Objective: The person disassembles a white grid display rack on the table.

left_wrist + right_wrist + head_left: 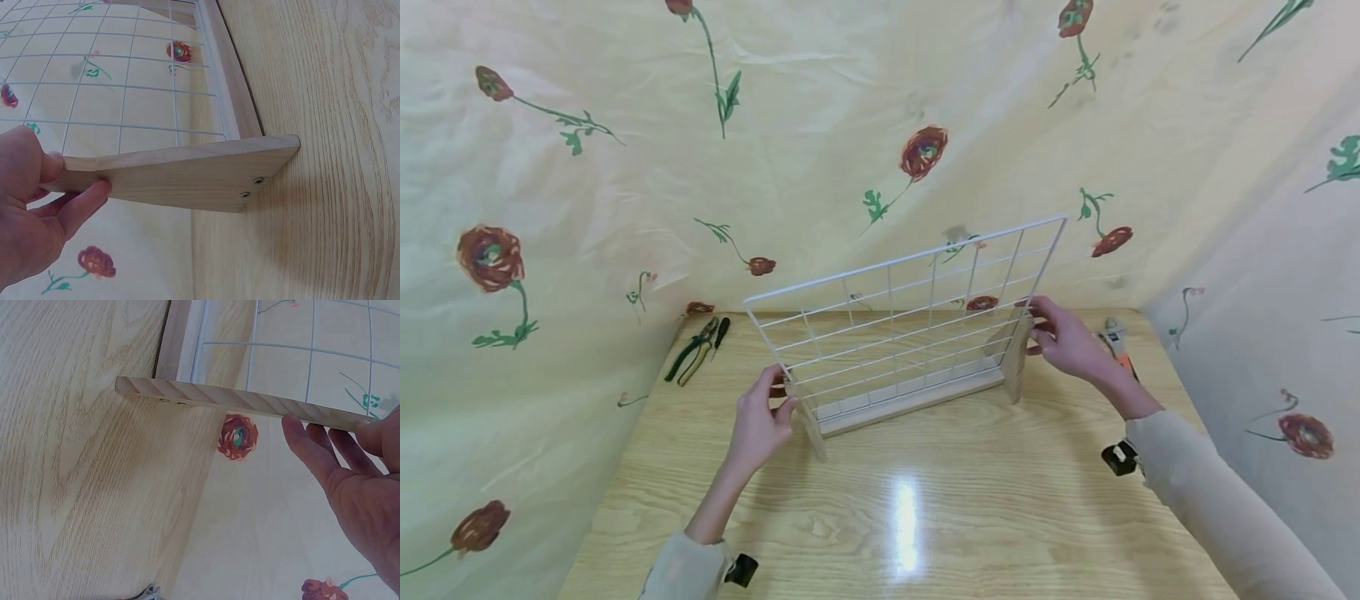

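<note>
A white wire grid (906, 259) stands on the table in a wooden frame, leaning back. The frame has a low base bar (917, 403) along the front and one wooden side board at each end. My left hand (763, 421) grips the upper part of the left side board (181, 175), thumb on one face and fingers on the other. Two screw heads (258, 180) show low on that board's outer face. At the other end, my right hand (1067, 337) holds the upper part of the right side board (231, 400), fingertips against its outer face.
Pliers (697, 350) and a black-handled screwdriver (722, 332) lie at the table's back left. An adjustable wrench (1116, 333) lies at the back right, beyond my right forearm. Flower-printed cloth (820, 150) hangs behind the wood-grain table (985, 500) and along its sides.
</note>
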The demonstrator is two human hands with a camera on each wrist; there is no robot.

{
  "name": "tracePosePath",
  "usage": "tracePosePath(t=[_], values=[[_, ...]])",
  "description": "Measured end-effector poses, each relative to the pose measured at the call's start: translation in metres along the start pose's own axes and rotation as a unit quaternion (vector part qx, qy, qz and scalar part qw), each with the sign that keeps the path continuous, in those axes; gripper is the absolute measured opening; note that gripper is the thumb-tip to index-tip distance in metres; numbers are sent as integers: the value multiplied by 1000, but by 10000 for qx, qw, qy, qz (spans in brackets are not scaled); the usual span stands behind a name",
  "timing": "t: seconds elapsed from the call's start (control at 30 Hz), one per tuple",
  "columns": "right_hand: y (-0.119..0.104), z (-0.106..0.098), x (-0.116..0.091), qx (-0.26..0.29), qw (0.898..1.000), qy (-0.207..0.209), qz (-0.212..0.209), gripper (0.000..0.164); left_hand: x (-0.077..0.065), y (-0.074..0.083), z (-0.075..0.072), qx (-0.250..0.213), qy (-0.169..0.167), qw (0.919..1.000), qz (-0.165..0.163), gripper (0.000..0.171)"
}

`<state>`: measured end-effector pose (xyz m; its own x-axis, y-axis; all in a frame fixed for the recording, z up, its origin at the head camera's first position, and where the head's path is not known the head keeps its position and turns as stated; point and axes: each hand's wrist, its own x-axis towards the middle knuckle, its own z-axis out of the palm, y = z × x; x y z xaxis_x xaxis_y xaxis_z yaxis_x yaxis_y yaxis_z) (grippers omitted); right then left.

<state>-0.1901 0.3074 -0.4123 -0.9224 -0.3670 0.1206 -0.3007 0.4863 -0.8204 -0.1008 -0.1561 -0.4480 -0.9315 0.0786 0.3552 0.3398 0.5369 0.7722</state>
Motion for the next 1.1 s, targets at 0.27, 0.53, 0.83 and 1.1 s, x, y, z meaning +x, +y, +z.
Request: tracePosePath(t=[0.27,0.53,0.83,1.1], values=[[4,4,0,-35,9998,7,-213,42,-5,-2,-2,-33,77,10000,54,47],[2,6,-3,-60,9999,-18,-105,43,-10,0,-4,-101,55,9999,84,47],[0,10,-3,2,9997,41,-241,42,-14,-2,-7,-111,143,9997,148,48],[-1,14,-2,62,9996,20,-280,44,-20,-3,-11,-180,141,9997,95,48]])
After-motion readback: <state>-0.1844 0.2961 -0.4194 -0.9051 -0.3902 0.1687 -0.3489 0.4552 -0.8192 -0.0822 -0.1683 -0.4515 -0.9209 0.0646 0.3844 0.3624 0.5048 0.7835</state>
